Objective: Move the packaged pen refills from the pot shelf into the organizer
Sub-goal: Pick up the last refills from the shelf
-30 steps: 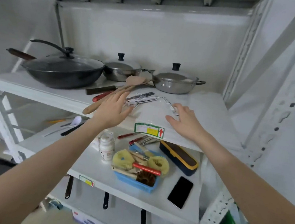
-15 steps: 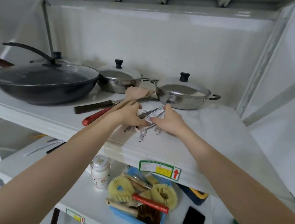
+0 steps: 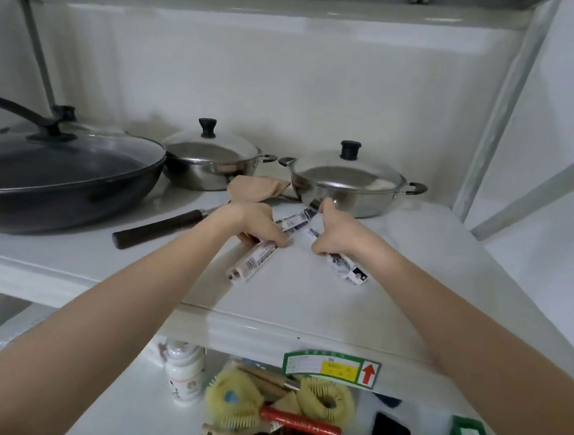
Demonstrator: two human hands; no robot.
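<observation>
Left hand (image 3: 249,223) and right hand (image 3: 337,235), each grip clamped on refill packets (image 3: 253,261) on pot shelf (image 3: 306,304)

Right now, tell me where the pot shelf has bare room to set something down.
Free: the front strip of the pot shelf between the forearms, and right of the right-hand pot. Crowded: the back-left, with wok, second pot, and both hands on the refill packs.

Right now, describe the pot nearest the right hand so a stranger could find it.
On the upper shelf, three lidded pans stand against the back wall. The steel pot stands furthest right, just behind the right hand. Unlike the dark wok, it is shiny, with two short side handles.
</observation>
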